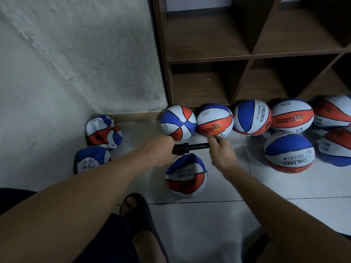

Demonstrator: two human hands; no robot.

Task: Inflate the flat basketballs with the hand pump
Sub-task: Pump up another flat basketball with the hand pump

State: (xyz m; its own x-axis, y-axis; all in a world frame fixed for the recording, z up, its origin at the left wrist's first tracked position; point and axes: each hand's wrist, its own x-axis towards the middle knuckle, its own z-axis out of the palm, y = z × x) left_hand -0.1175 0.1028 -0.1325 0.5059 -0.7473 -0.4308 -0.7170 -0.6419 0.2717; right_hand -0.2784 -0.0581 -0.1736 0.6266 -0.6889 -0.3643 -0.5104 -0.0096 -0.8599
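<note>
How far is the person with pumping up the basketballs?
Done, it seems: seven round basketballs by the wooden shelf, for example one at its left corner. In hand: the left hand and right hand hold the black hand pump above a crumpled ball, not visibly connected. Left: that ball and two flat ones by the wall.

pump (pixel 191 148): black matt plastic in my grips
basketballs (pixel 288 152): pebbled, dull rubber
shelf (pixel 209 59): dark wood-grain, matt
floor (pixel 209 224): smooth glossy tile
wall (pixel 76 54): rough plaster
</note>
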